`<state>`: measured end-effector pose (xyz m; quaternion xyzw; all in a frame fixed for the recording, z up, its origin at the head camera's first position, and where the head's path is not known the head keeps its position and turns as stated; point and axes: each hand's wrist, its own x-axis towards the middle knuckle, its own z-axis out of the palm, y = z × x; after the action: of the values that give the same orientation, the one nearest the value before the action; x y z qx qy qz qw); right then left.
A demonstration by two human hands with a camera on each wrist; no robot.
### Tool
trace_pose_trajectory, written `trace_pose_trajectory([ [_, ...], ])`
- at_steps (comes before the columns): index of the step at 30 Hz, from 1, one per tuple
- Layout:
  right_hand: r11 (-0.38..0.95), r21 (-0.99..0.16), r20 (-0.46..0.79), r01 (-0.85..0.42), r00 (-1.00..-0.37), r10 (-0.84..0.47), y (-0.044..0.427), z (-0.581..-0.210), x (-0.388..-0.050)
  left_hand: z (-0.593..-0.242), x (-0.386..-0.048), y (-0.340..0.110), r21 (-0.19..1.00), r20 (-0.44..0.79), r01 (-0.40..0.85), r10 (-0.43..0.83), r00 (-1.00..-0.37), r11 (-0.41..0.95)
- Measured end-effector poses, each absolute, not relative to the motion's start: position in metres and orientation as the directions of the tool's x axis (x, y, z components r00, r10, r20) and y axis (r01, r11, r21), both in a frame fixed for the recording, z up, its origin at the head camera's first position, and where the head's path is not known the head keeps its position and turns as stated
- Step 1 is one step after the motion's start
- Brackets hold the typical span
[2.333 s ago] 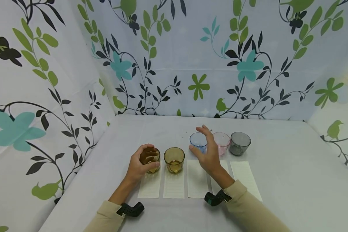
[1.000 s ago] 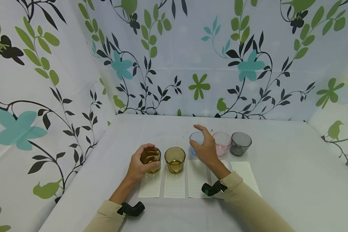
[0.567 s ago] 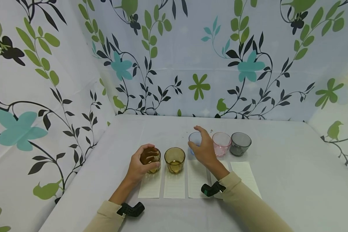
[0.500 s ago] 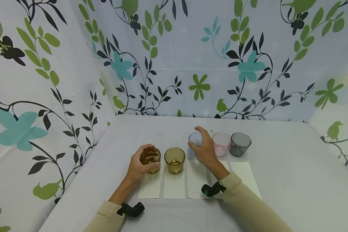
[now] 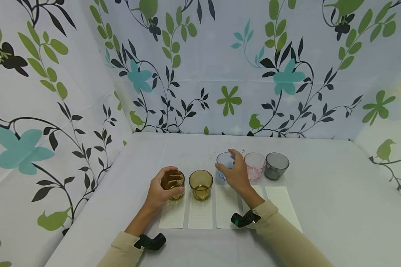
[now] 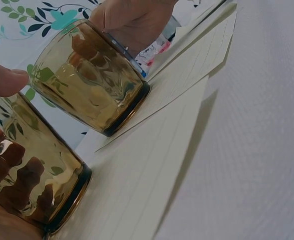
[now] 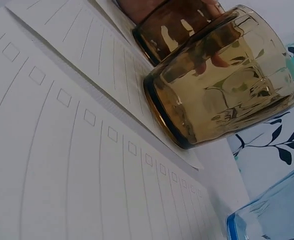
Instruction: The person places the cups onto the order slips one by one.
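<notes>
My left hand (image 5: 157, 191) grips an amber glass (image 5: 173, 178), fingers round its far side and thumb along the near side. That glass stands upright at the far end of the leftmost lined paper strip (image 5: 171, 217). Just right of it, a second amber glass (image 5: 201, 183) stands untouched. My right hand (image 5: 238, 176) holds a clear blue glass (image 5: 223, 158), its thumb across the near left and index finger at the rim; the palm hides part of it. In the right wrist view the blue glass (image 7: 277, 212) shows only at the lower corner.
To the right of the blue glass stand a pink glass (image 5: 255, 171) and a grey glass (image 5: 276, 167), close together. Several lined paper strips (image 5: 227, 211) lie side by side on the white tabletop (image 5: 334, 193). A leaf-patterned cloth (image 5: 200, 74) hangs behind.
My right hand has drawn slightly left and nearer, its index finger closing in to the blue glass's rim. My left hand keeps its grip on the amber glass, unmoved.
</notes>
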<state>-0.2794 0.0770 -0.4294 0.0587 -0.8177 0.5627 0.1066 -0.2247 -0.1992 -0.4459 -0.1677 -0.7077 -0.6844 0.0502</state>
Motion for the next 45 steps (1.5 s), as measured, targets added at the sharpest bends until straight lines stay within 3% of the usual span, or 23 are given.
trace_pose_trajectory([
  [22,0.232,-0.965,0.13,-0.118,-0.991,0.039,0.0777,-0.4333,-0.2809,-0.4452,-0.2248,-0.1995,0.949,0.311,0.315,0.171,-0.935,-0.001],
  [45,0.226,-0.96,0.19,-0.165,-0.977,0.093,0.0709,-0.4339,-0.2747,-0.4457,-0.2238,-0.1997,0.951,0.301,0.309,0.167,-0.939,0.019],
])
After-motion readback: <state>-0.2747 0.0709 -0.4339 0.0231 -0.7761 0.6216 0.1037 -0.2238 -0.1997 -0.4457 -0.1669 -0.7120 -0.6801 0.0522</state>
